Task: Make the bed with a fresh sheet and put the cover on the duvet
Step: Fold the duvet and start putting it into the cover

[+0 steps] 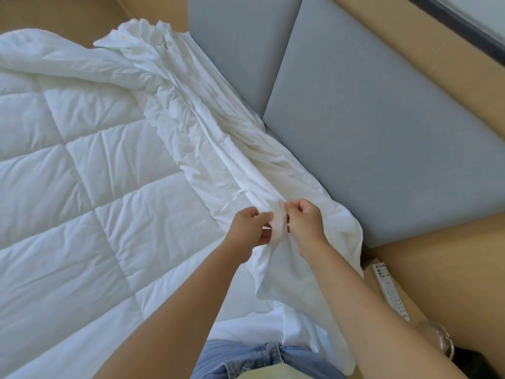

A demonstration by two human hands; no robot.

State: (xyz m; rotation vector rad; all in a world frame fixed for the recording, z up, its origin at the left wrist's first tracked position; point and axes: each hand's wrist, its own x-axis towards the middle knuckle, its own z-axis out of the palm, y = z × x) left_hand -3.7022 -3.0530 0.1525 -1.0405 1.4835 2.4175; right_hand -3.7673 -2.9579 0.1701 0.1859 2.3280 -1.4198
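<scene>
A white quilted duvet lies spread over the bed, filling the left half of the view. Along its right edge runs a crumpled white duvet cover, bunched in long folds from the far end down to my hands. My left hand and my right hand are close together at the near end of the cover. Both pinch a small strip of the cover's fabric between them, fingers curled. The cover's loose corner hangs down below my hands.
A grey padded headboard in two panels stands right of the bed against a tan wall. A white remote control lies on a wooden ledge at the right. A glass object sits at the lower right.
</scene>
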